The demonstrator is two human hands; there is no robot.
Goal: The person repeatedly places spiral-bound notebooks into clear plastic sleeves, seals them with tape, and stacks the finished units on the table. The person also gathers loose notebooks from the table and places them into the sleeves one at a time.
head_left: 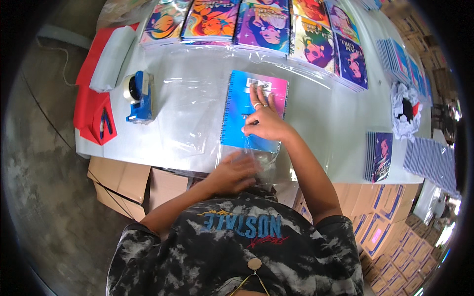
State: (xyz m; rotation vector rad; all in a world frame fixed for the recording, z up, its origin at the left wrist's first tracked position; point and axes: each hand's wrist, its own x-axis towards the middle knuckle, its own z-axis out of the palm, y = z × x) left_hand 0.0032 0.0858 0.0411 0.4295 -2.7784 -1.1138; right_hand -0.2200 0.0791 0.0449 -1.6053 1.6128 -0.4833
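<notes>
A spiral notebook (236, 106) with a blue and pink cover lies in front of me, its coil on the left. A white label (259, 85) is near its top edge. My right hand (266, 118) rests on the cover, some fingers stretched out toward the label, a ring on one. My left hand (234, 172) is at the table's front edge, just below the notebook, and motion smears its fingers. Clear plastic film (247, 152) shows around the notebook's lower edge, close to that hand; whether the fingers grip it is not visible.
A blue tape dispenser (140, 98) stands to the left, beside pens (104, 123) on red material (93, 111) and a white roll (112, 59). Stacks of notebooks (261, 29) line the far side. More notebooks (379, 157) and crumpled plastic (406, 111) are at right. Cardboard boxes (118, 182) sit below.
</notes>
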